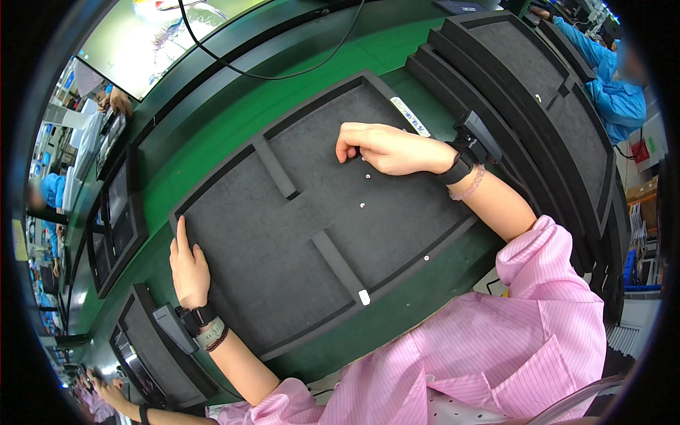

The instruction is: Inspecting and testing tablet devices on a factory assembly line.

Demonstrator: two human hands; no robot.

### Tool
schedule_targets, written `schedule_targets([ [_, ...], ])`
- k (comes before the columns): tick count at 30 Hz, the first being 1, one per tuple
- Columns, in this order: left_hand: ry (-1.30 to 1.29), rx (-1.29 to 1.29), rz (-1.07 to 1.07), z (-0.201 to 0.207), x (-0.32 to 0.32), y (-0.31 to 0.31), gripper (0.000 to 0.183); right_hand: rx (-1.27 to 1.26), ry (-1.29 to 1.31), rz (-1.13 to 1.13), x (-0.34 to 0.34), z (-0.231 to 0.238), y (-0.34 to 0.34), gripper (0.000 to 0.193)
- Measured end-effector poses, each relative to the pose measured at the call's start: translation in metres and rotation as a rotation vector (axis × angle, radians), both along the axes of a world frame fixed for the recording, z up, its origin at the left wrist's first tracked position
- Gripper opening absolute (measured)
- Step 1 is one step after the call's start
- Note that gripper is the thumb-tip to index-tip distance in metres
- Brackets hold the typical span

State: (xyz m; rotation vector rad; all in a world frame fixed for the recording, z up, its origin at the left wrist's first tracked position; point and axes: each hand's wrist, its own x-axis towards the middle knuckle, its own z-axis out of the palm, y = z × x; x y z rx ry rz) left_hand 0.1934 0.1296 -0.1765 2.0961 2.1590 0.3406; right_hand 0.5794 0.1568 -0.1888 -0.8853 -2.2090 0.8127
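A large black foam tray (255, 241) with raised edges and two inner divider strips lies in front of me. My left hand (190, 270) rests along its left rim, fingers stretched out and holding nothing. Over the tray's right part hovers my right hand (386, 149), its fingers curled together; whatever they may hold is hidden. Below that hand are a tiny whitish piece (367, 176) and another tiny piece (363, 205) on the tray floor. A similar small piece (426, 258) sits at the near rim. A white label (410, 117) marks the right rim.
Several black trays (510, 64) are stacked at the right, one small pale piece on top. Another black tray (166, 347) lies at lower left. Green mat (297, 92) covers the bench. A black cable (283, 76) hangs before a lit screen (156, 42). Other people work at both sides.
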Motion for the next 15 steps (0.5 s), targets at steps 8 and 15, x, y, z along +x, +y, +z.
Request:
schedule_targets([
  [8, -0.003, -0.004, 0.011, 0.0013, 0.0009, -0.0007, 0.061, -0.002, -0.007, -0.037, 0.0001, 0.0046, -0.0016, 0.026],
  [15, -0.006, -0.004, 0.017, 0.0031, 0.0026, -0.001, 0.06, 0.022, 0.062, -0.019, -0.0007, 0.0032, -0.0015, 0.027],
])
